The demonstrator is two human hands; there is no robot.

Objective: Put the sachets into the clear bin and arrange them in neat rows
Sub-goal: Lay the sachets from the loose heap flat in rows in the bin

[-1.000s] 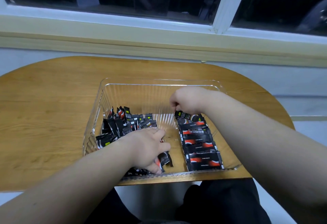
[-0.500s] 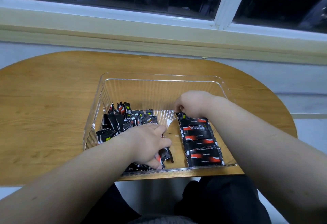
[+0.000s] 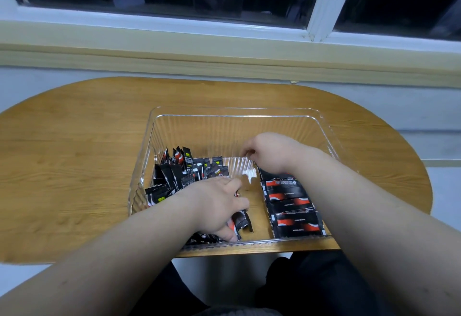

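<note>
left hand [image 3: 219, 205] fingers curl round loose sachets [image 3: 242, 220] by the clear bin [image 3: 224, 111] near wall, neat row [image 3: 289, 205] just right of them; right hand [image 3: 269, 151] fingers curled at the row's far end, grip unclear.

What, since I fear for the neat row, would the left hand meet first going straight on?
Probably the neat row, past a bare strip of the clear bin floor; depth is unclear, so the left hand might pass above it.
</note>
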